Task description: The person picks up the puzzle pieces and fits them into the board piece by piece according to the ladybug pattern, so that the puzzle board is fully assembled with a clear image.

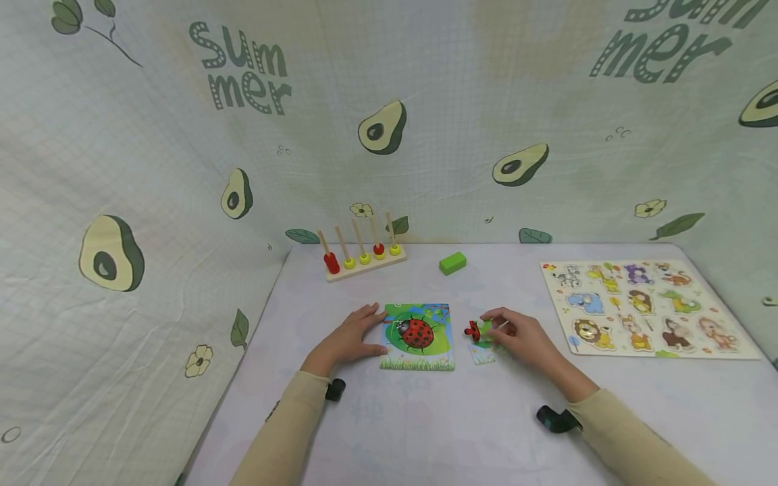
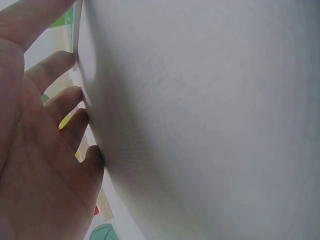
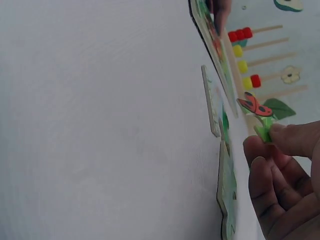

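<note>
Red and green piece (image 1: 473, 330), small, is pinched between thumb and forefinger of the right hand (image 1: 515, 333); it projects beyond the fingertips, raised clear of the table (image 1: 389, 425), the red part outermost, the other fingers curled beneath. Flat loose pieces (image 3: 227, 182) lie on the tabletop near that hand, apart from the square ladybug board (image 1: 418, 335). Left hand (image 1: 352, 339): fingers spread and extended, gripping nothing, thumb and forefinger touching the board's left edge. Surface pale, nearly white. Toward the back edge: a wooden bead rack (image 1: 369, 266) with red and yellow beads, then a green block (image 1: 452, 263); at right, an animal board (image 1: 659, 314). Pale cloth printed with avocados and "summer" lettering (image 1: 246, 71) hangs behind and along the left side.
</note>
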A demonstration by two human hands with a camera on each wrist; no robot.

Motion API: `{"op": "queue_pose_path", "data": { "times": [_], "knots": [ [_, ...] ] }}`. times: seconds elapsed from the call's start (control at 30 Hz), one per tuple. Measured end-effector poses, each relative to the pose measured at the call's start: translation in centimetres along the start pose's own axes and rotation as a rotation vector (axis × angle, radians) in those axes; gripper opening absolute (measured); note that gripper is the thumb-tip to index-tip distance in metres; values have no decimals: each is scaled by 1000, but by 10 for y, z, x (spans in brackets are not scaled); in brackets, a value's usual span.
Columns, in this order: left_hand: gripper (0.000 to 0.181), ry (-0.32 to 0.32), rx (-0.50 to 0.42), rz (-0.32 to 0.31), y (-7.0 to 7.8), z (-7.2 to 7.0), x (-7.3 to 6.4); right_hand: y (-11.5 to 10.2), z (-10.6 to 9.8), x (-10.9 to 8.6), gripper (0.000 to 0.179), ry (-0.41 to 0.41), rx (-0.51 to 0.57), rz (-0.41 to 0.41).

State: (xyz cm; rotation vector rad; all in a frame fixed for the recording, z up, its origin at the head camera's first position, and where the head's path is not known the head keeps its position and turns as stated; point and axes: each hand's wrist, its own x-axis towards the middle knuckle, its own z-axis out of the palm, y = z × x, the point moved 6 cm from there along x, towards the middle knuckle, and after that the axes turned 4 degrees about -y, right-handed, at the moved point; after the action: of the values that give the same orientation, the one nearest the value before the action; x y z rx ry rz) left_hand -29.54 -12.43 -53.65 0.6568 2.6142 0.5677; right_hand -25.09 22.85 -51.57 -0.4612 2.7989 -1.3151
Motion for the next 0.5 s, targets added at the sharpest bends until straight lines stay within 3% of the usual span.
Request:
{"op": "queue_pose_path", "data": {
  "times": [0.5],
  "knots": [
    [84, -2, -9, 1, 0, -1, 0, -27, 32, 19, 24, -49, 43, -27]
  ]
}}
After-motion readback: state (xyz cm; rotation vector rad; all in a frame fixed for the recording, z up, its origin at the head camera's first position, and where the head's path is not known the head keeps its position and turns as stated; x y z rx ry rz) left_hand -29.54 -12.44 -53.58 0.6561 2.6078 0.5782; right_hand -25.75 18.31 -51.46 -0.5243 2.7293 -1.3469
